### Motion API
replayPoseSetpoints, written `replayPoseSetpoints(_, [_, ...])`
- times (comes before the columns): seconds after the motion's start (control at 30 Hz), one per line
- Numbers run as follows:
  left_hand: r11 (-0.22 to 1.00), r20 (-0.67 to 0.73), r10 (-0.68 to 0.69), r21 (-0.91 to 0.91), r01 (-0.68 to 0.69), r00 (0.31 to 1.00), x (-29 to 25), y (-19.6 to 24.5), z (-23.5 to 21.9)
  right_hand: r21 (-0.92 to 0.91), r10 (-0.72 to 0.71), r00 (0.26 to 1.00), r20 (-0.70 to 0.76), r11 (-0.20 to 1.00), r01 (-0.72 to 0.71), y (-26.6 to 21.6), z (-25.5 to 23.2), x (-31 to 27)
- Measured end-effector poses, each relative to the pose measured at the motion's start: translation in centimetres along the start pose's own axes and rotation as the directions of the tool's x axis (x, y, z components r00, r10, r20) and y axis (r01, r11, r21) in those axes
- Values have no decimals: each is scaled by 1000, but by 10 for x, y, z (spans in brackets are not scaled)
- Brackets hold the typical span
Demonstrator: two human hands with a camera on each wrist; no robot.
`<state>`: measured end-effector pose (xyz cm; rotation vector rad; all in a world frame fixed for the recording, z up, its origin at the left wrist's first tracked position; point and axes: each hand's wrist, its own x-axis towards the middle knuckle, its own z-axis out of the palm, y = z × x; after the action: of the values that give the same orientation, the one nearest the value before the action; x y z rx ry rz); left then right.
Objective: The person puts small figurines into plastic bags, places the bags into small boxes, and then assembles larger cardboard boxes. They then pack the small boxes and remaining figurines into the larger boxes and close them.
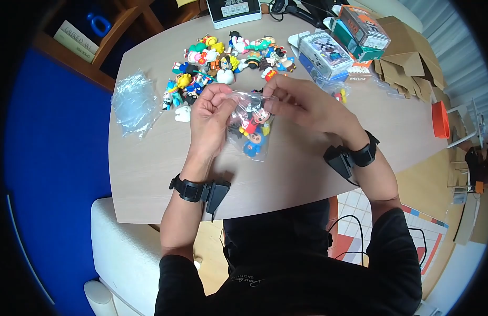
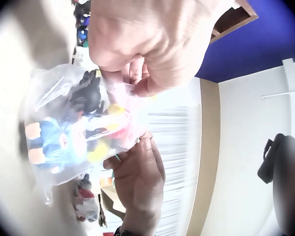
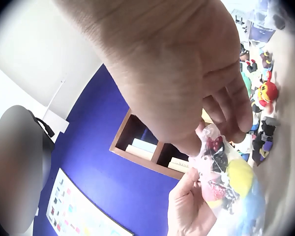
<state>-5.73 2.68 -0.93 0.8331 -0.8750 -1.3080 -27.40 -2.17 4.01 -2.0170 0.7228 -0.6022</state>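
Head view: set high, directed forward and down over the table (image 1: pixel 286 181), widest of the three. Left wrist view: close range, turned sideways, facing the curtain (image 2: pixel 174 152). Right wrist view: also close, tilted, facing the shelf (image 3: pixel 155 160). All three share the bag (image 1: pixel 250 129), left hand (image 1: pixel 211 113) and right hand (image 1: pixel 307 105)

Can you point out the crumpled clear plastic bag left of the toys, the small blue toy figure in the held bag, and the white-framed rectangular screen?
Crumpled clear plastic bag (image 1: pixel 134 105): head view, middle of its surface.
Small blue toy figure (image 1: pixel 250 149): head view, its blue lower part.
White-framed rectangular screen (image 1: pixel 235 12): head view, its display.
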Motion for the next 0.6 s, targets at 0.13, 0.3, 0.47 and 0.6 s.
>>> replayPoseSetpoints(0.13, [998,74,-46,-26,48,996,1,-4,-2,134,85,996,-1,987,-84,9,3,-11])
replayPoseSetpoints(0.3, [990,75,-100,-90,106,992,-5,-4,-11,320,59,998,-23,946,-48,28,17,-10])
replayPoseSetpoints(0.47, [987,99,-87,-126,99,991,-11,-12,-16,309,45,999,-8,950,-40,31,20,-15])
replayPoseSetpoints(0.6, [975,48,-156,-152,162,987,-17,-18,-10,199,51,999,11,979,-52,30,22,-20])
